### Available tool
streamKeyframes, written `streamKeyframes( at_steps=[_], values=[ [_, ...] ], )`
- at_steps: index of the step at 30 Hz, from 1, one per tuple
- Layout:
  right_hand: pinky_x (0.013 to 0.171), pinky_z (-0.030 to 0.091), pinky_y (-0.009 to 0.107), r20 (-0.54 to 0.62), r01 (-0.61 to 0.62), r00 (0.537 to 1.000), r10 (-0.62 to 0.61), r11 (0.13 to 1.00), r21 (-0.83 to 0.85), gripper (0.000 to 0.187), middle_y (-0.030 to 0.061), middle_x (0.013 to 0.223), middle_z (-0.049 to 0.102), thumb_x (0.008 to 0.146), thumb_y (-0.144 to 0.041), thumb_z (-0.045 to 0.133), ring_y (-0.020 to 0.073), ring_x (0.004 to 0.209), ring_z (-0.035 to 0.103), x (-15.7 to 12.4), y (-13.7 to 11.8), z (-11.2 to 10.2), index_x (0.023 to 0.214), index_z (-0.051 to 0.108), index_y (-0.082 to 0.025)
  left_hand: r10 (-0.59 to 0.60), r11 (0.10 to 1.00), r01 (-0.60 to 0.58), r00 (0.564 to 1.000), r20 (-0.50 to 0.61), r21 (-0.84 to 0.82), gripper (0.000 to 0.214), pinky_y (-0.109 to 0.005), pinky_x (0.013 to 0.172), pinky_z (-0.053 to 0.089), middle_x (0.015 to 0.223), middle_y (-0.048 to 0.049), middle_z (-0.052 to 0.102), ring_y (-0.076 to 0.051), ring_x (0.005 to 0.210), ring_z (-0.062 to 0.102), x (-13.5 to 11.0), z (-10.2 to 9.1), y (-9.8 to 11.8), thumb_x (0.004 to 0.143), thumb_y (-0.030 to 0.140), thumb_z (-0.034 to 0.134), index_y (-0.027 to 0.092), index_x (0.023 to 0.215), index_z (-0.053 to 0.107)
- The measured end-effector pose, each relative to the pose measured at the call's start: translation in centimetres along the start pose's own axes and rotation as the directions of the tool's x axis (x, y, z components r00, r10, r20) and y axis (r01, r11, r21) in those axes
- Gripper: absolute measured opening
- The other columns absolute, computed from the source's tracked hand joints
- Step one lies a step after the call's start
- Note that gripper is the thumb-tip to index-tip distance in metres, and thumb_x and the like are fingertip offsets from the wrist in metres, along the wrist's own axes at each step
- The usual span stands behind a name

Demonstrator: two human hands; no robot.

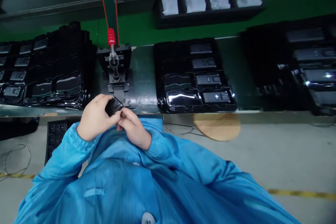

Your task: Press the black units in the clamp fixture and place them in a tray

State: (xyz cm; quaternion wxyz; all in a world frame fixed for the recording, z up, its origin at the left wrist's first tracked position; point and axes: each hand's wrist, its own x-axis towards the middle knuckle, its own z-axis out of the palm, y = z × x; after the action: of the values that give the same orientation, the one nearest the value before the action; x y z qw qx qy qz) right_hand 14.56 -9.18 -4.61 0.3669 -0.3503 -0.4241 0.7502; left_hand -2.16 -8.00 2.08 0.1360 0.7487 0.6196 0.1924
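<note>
My left hand (95,118) is closed around a small black plastic part (113,106), held just in front of the bench edge. My right hand (133,126) meets it from the right, fingers curled and pinching at the part's lower side. Both wrists come out of blue smock sleeves (65,154). Straight behind the part stands a black clamp fixture (115,66) with a red-handled toggle lever (111,37).
A stack of black trays (49,70) with parts sits left of the fixture. Another black tray (193,77) with several parts lies to the right, and further trays (301,63) at far right. White bags stand in a black bin (210,15) behind. A round wooden stool (216,126) is below the bench.
</note>
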Motion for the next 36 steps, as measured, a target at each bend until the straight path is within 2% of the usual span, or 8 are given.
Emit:
streamKeyframes(
  at_steps=[5, 8, 16, 19, 22, 27, 31, 36],
  values=[
    [0.048, 0.040, 0.024, -0.206, -0.094, 0.974, 0.097, 0.995, 0.025, 0.032, -0.0061, 0.053, 0.054, 0.093, -0.050, 0.065, 0.0126, 0.049, 0.053, 2.9, 0.4, -0.1, 0.080, 0.053, -0.024, -0.003, 1.000, 0.003, 1.000, 0.026, 0.010, 0.046, -0.049, 0.105, 0.062, 0.123, -0.0123, 0.073, -0.033, 0.115, 0.072, 1.1, 1.4, -0.7, 0.086, 0.033, 0.073, 0.023, 0.130, 0.067],
    [0.043, 0.039, 0.022, -0.264, -0.116, 0.956, 0.123, 0.992, 0.043, 0.034, -0.0078, 0.053, 0.052, 0.097, -0.048, 0.067, 0.0104, 0.045, 0.051, 4.5, 0.1, -0.7, 0.080, 0.053, -0.023, 0.029, 0.999, -0.028, 0.999, 0.038, -0.031, 0.054, -0.050, 0.112, 0.058, 0.132, -0.0148, 0.070, -0.034, 0.124, 0.068, 1.3, 2.3, -1.4, 0.089, 0.037, 0.073, 0.020, 0.139, 0.065],
    [0.035, 0.041, 0.017, -0.165, -0.202, 0.971, 0.171, 0.959, -0.197, 0.031, -0.0045, 0.055, 0.060, 0.109, -0.031, 0.062, 0.0089, 0.041, 0.054, 6.2, -2.6, -3.7, 0.082, 0.057, -0.019, 0.061, 0.976, -0.034, 0.991, 0.120, -0.216, 0.078, -0.049, 0.114, 0.057, 0.147, -0.0148, 0.061, -0.032, 0.127, 0.066, 1.0, 4.3, -4.5, 0.088, 0.042, 0.076, 0.019, 0.158, 0.053],
    [0.034, 0.040, 0.019, -0.139, -0.215, 0.973, 0.183, 0.936, -0.278, 0.032, -0.0022, 0.060, 0.063, 0.109, -0.027, 0.063, 0.0088, 0.041, 0.053, 6.9, -3.5, -4.3, 0.079, 0.057, -0.018, 0.061, 0.972, -0.029, 0.990, 0.130, -0.231, 0.079, -0.048, 0.112, 0.058, 0.147, -0.0137, 0.061, -0.029, 0.120, 0.068, 1.1, 4.4, -5.1, 0.086, 0.043, 0.079, 0.020, 0.158, 0.054],
    [0.035, 0.036, 0.018, -0.142, -0.218, 0.974, 0.177, 0.902, -0.372, 0.036, -0.0045, 0.051, 0.057, 0.109, -0.030, 0.065, 0.0081, 0.038, 0.049, 7.7, -4.1, -4.7, 0.075, 0.056, -0.018, 0.057, 0.975, -0.034, 0.993, 0.103, -0.218, 0.078, -0.047, 0.110, 0.059, 0.144, -0.0128, 0.063, -0.027, 0.111, 0.069, 1.5, 4.6, -5.3, 0.085, 0.040, 0.081, 0.021, 0.156, 0.056],
    [0.044, 0.030, 0.020, -0.185, -0.183, 0.978, 0.093, 0.807, -0.562, 0.039, -0.0056, 0.044, 0.050, 0.107, -0.031, 0.065, 0.0074, 0.039, 0.044, 8.8, -4.2, -5.3, 0.071, 0.058, -0.017, -0.007, 0.990, 0.013, 0.999, 0.040, -0.138, 0.073, -0.048, 0.108, 0.059, 0.139, -0.0143, 0.067, -0.030, 0.114, 0.070, 1.9, 6.1, -5.3, 0.084, 0.041, 0.086, 0.019, 0.149, 0.062],
    [0.051, 0.030, 0.023, -0.216, -0.158, 0.976, 0.015, 0.734, -0.661, 0.034, -0.0050, 0.053, 0.053, 0.102, -0.030, 0.066, 0.0080, 0.049, 0.047, 8.8, -3.7, -5.7, 0.071, 0.061, -0.016, 0.007, 0.998, -0.007, 1.000, 0.004, -0.054, 0.067, -0.053, 0.115, 0.054, 0.136, -0.0173, 0.070, -0.037, 0.128, 0.065, 1.8, 7.2, -5.3, 0.086, 0.042, 0.084, 0.016, 0.145, 0.064],
    [0.064, 0.034, 0.026, -0.180, -0.110, 0.982, -0.059, 0.592, -0.798, 0.020, -0.0020, 0.071, 0.064, 0.097, -0.026, 0.068, 0.0108, 0.066, 0.052, 8.6, -3.5, -6.0, 0.080, 0.064, -0.016, 0.008, 1.000, -0.008, 1.000, -0.010, -0.028, 0.066, -0.052, 0.112, 0.053, 0.136, -0.0163, 0.071, -0.036, 0.125, 0.065, 1.6, 7.7, -5.3, 0.089, 0.044, 0.082, 0.018, 0.147, 0.062]
  ],
)
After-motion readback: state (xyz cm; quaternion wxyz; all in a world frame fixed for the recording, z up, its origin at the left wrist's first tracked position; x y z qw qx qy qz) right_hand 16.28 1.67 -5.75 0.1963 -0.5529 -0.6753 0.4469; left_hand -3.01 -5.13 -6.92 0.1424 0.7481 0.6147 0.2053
